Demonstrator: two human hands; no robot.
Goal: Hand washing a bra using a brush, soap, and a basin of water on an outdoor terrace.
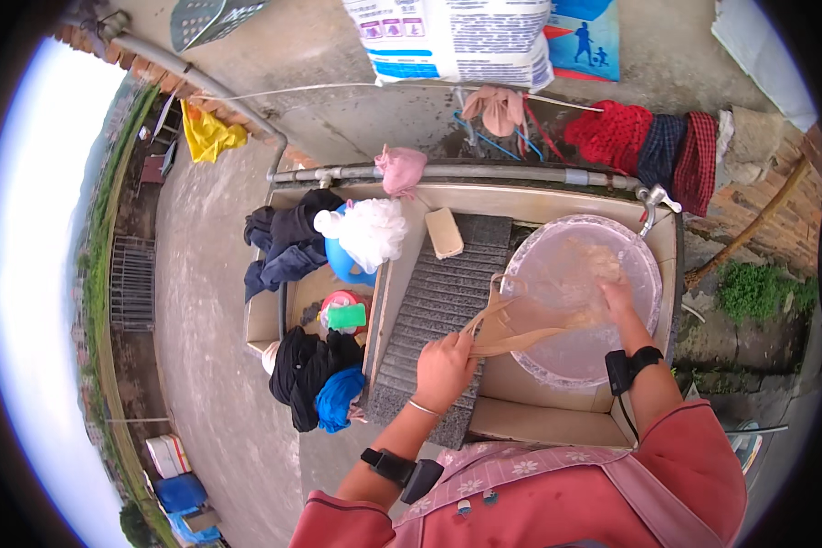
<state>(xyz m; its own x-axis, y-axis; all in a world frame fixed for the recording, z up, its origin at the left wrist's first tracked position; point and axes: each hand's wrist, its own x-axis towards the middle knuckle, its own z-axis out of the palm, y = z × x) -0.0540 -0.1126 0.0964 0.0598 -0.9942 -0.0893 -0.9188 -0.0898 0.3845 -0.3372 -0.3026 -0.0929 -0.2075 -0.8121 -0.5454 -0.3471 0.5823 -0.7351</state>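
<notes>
My left hand (445, 368) is closed around the straps of a wet beige garment (514, 330), above the grey ribbed stone washboard (445, 301). From there the garment stretches into a round translucent basin (516, 274) of cloudy water. My right hand (615, 296) dips into the water at the basin's right side, against a bunched pale part of the cloth. Its fingers are hidden by water and fabric, so their grip is unclear. A pale soap bar (444, 233) lies at the top of the washboard.
A metal tap (654, 205) juts over the basin's upper right rim. Left of the washboard are dark clothes (291, 240), a white bath pouf (373, 235), a green block (346, 316) and black clothing (312, 377). A pipe (479, 172) runs behind the tiled sink.
</notes>
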